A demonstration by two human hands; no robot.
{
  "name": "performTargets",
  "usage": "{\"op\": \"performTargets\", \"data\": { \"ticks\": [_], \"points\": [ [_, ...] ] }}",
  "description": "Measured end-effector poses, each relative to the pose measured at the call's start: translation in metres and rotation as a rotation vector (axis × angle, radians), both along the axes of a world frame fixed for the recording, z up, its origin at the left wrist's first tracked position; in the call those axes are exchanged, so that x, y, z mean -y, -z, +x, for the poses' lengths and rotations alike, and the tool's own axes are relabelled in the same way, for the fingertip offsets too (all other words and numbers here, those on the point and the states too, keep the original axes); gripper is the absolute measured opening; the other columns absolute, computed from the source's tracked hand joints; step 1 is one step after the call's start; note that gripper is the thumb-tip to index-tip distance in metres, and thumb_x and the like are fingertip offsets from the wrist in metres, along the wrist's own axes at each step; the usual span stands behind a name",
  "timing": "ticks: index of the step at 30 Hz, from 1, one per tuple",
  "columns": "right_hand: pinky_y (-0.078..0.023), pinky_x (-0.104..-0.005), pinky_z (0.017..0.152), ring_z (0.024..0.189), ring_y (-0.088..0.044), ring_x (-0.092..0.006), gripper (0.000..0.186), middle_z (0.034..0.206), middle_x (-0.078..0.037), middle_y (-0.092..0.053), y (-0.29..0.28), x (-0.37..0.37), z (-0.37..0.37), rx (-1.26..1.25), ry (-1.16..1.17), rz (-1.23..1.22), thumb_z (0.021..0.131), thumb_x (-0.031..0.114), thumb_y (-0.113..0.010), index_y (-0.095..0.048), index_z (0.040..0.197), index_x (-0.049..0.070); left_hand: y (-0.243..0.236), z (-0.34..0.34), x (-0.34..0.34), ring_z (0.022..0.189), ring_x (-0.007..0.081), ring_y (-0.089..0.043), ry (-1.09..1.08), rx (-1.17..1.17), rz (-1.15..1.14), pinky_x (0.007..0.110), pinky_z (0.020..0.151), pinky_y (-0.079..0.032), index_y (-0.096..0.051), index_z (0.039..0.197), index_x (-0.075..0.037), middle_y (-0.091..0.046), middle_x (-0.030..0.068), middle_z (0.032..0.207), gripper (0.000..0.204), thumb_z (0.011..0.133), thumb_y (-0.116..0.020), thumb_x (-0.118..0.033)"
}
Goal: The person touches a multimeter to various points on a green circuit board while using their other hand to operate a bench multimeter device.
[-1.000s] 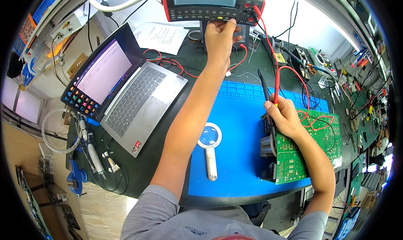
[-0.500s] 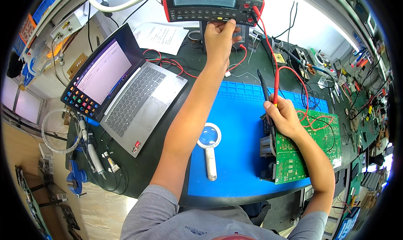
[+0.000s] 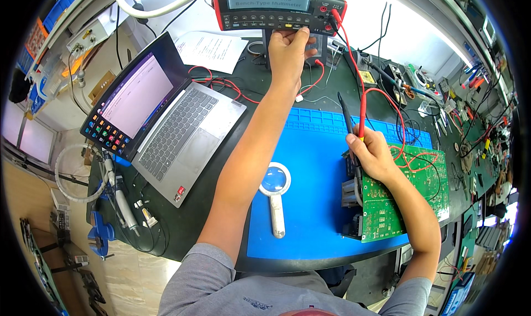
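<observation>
My left hand point(image 3: 287, 53) reaches up to the bench multimeter point(image 3: 271, 12), a black unit with red ends and a lit display. Its thumb presses against the button row near the lower right, with the other fingers curled at the bottom edge. My right hand point(image 3: 373, 154) is closed around two test probes, a red probe point(image 3: 363, 117) and a black probe point(image 3: 345, 111), held side by side and upright. Beneath that hand and forearm lies a green circuit board point(image 3: 406, 200), with dark components along its left edge. Red and black leads loop across the board.
A blue work mat point(image 3: 310, 216) bears a white magnifying glass point(image 3: 274, 197). An open laptop point(image 3: 177, 133) stands at the left, with papers point(image 3: 213, 50) behind it. Cables, tools and a blue vise point(image 3: 101, 233) crowd the bench edges.
The right hand and its two probes have shifted very slightly left. The left thumb stays on the multimeter's buttons, and the display text looks sharper.
</observation>
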State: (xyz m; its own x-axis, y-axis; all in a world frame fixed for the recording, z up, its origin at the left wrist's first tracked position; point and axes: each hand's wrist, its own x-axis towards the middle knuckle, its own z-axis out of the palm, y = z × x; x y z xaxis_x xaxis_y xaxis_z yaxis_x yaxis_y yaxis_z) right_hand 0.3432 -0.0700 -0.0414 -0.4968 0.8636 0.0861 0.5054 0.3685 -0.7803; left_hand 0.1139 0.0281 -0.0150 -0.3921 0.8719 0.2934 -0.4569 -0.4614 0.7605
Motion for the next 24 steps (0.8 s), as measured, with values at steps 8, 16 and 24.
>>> {"op": "performTargets", "data": {
  "ticks": [8, 16, 24],
  "points": [
    [-0.042, -0.0337, 0.053, 0.054, -0.055, -0.0160, 0.032, 0.059, -0.007, -0.057, -0.0012, 0.0000, -0.0003, 0.014, -0.006, 0.012, 0.096, 0.031, -0.058, -0.061, 0.093, -0.001, 0.0004, -0.0008, -0.0003, 0.095, 0.0234, -0.066, 0.008, -0.004, 0.004, 0.033, 0.074, -0.058, -0.051, 0.113, 0.007, -0.062, 0.0161, 0.107, 0.032, 0.092, -0.065, -0.014],
    [-0.042, -0.0340, 0.053, 0.054, -0.055, -0.0166, 0.032, 0.059, -0.008, -0.057, -0.0014, 0.0000, -0.0004, 0.022, -0.002, 0.019, 0.096, 0.031, -0.058, -0.061, 0.092, -0.001, -0.0002, -0.0006, -0.0001, 0.095, 0.0233, -0.066, 0.009, -0.003, 0.003, 0.033, 0.074, -0.058, -0.051, 0.113, 0.007, -0.062, 0.0168, 0.107, 0.033, 0.092, -0.065, -0.014],
    [-0.041, -0.0344, 0.052, 0.052, -0.053, -0.0162, 0.032, 0.057, -0.008, -0.055, -0.0007, -0.0002, -0.0003, 0.022, 0.001, 0.014, 0.096, 0.031, -0.058, -0.060, 0.091, 0.000, -0.0001, -0.0007, 0.0005, 0.095, 0.0236, -0.066, 0.006, -0.008, 0.009, 0.033, 0.074, -0.058, -0.052, 0.114, 0.008, -0.063, 0.0170, 0.107, 0.033, 0.091, -0.065, -0.014]
  ]
}}
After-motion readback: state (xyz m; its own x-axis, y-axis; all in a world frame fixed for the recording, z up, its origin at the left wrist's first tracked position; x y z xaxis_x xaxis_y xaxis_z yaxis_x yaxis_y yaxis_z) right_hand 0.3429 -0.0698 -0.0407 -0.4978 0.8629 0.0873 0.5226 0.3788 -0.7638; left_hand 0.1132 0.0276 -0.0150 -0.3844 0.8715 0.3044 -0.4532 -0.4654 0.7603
